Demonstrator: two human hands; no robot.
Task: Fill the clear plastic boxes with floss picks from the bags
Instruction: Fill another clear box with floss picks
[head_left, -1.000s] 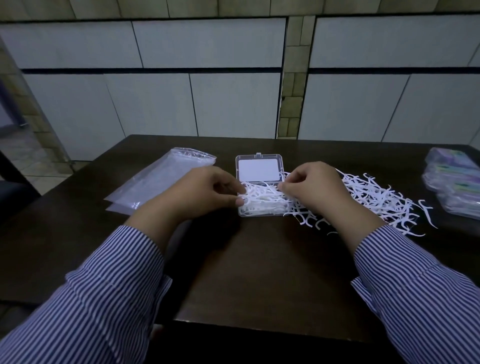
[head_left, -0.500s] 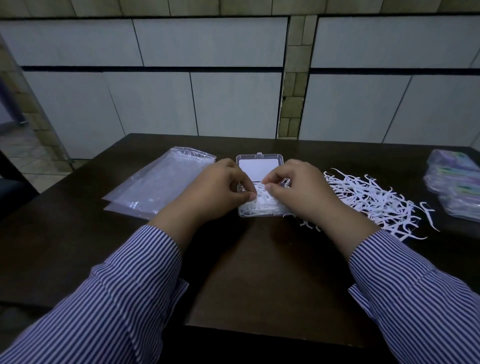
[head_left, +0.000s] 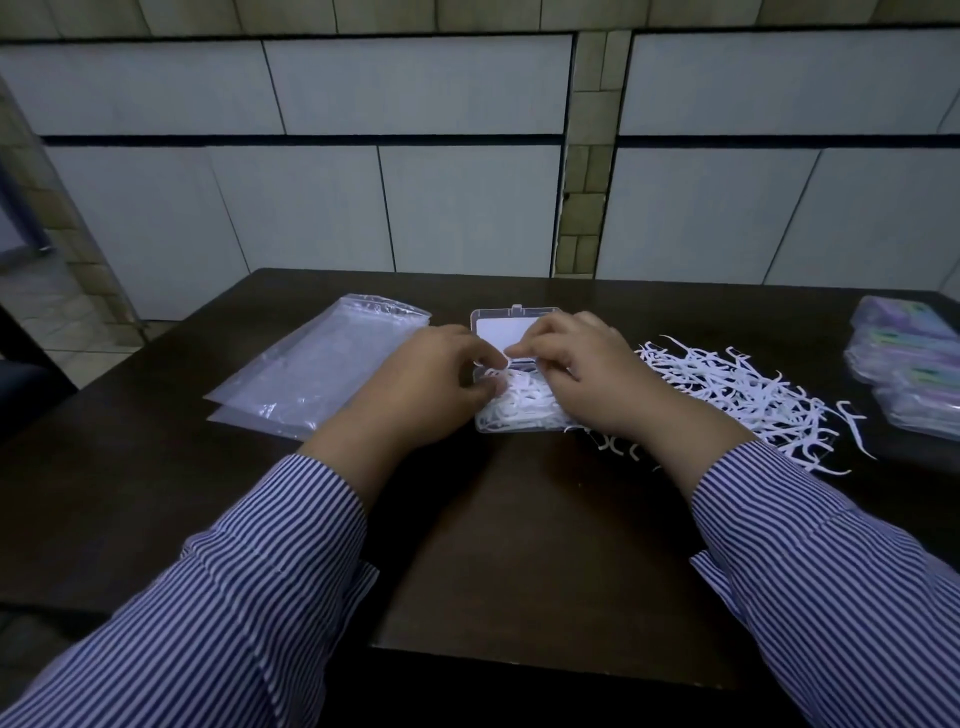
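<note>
A clear plastic box (head_left: 519, 429) lies open in the middle of the dark table, its lid (head_left: 493, 328) with a white label folded back away from me. White floss picks (head_left: 519, 408) fill its tray. My left hand (head_left: 431, 384) is at the tray's left side with curled fingers, thumb and forefinger pinching a pick at the hinge line. My right hand (head_left: 587, 374) covers the tray's right side, its curled fingertips meeting the left ones on the same picks. A loose pile of floss picks (head_left: 737, 387) lies just right of my right hand.
Two flat clear zip bags (head_left: 322, 374) lie left of the box. Several filled boxes with green and purple labels (head_left: 914, 374) are stacked at the table's right edge. The table (head_left: 519, 545) ends close to my body. A tiled wall stands behind.
Both hands moved from the near part of the tray toward the hinge line, their fingertips now meeting there. The box and the pile stayed in place.
</note>
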